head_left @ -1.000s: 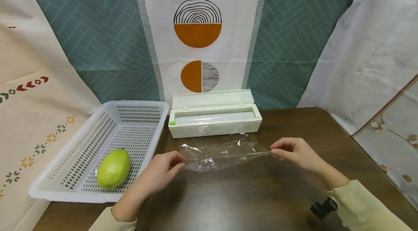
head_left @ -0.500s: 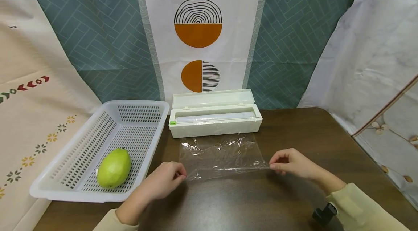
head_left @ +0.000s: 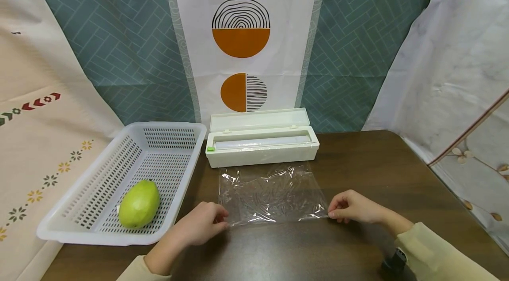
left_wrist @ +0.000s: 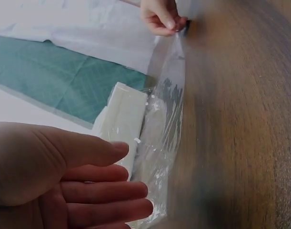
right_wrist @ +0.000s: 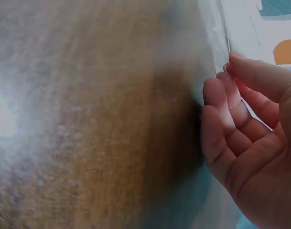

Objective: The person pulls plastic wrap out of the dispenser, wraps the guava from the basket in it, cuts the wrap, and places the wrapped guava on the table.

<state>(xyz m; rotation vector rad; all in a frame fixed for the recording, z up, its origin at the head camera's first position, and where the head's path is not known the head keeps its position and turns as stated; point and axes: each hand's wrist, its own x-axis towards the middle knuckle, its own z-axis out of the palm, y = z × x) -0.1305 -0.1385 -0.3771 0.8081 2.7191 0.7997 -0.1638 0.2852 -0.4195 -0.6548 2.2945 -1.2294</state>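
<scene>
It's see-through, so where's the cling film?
Head view, lower centre: cling film lies between left hand and right hand, in front of the open white dispenser.

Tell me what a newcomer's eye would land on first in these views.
Probably the bright green fruit, lying in the white basket at the left of the head view. Next, the shiny clear film, spread from the open white box and spanning between left hand and right hand. Bold orange half-circles on the cloth behind also stand out.

There were two hands, left (head_left: 200,224) and right (head_left: 354,207), two sleeves (head_left: 441,250), one film (head_left: 274,195), one roll (head_left: 262,142), one box (head_left: 262,157), one lid (head_left: 258,119), one basket (head_left: 99,239), one fruit (head_left: 139,204), one table (head_left: 290,252).
</scene>
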